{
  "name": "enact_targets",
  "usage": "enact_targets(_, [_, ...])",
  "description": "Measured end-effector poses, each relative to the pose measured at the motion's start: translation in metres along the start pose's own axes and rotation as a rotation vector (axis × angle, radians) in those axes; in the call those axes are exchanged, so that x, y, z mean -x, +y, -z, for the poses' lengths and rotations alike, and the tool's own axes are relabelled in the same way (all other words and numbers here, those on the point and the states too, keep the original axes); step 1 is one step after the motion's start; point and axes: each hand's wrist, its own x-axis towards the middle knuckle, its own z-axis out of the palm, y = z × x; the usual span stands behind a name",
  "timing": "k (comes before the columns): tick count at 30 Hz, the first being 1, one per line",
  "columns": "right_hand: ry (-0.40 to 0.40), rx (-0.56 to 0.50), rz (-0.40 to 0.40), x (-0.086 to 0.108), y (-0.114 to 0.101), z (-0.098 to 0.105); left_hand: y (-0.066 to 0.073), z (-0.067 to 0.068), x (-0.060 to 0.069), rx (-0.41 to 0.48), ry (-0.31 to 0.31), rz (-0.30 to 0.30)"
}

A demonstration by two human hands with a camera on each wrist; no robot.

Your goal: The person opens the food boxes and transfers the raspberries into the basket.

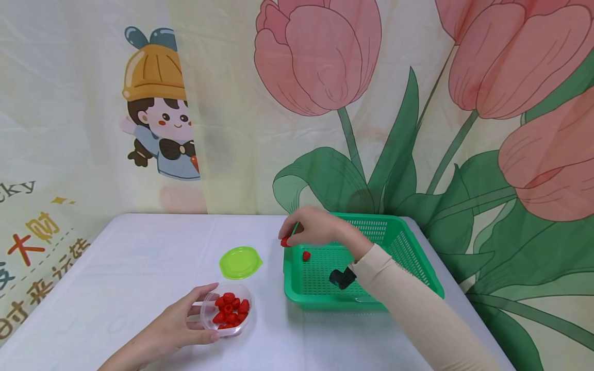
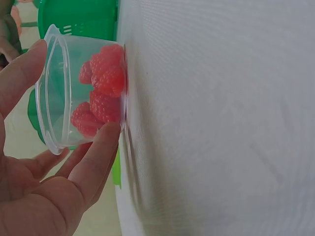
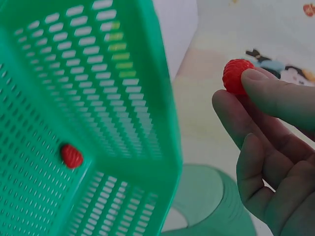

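Observation:
My left hand [image 1: 178, 320] holds a clear plastic cup [image 2: 53, 93] on the white table, thumb on one side and fingers on the other. Several red raspberries [image 1: 230, 310] lie in the bottom of the cup. Between thumb and fingertips, my right hand [image 1: 315, 226] pinches a single raspberry [image 3: 233, 76], just past the left rim of the green basket [image 1: 290, 288]. Another raspberry [image 3: 72, 156] lies on the basket floor near its left corner.
A bright green lid [image 1: 240, 263] lies on the white table [image 1: 116, 268] between cup and basket. Below the right sleeve [image 1: 394, 288], a small black object [image 1: 342, 279] shows over the basket. A printed cloth [image 1: 232, 129] hangs behind the table.

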Motion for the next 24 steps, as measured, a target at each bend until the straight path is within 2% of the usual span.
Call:
enact_targets(5, [0.058, 0.034, -0.008, 0.004, 0.027, 0.009, 0.003, 0.000, 0.000, -0.013, 0.004, 0.009])
enact_targets(9, [0.085, 0.030, -0.058, 0.007, 0.043, 0.011, 0.004, 0.000, 0.001, -0.018, 0.005, 0.012])
enact_targets(15, [0.094, 0.024, -0.110, 0.009, 0.067, 0.008, 0.002, 0.000, 0.001, -0.012, 0.001, -0.009])
enact_targets(24, [0.070, 0.015, -0.191, 0.012, 0.094, -0.002, 0.003, 0.000, 0.000, -0.015, 0.005, 0.018])
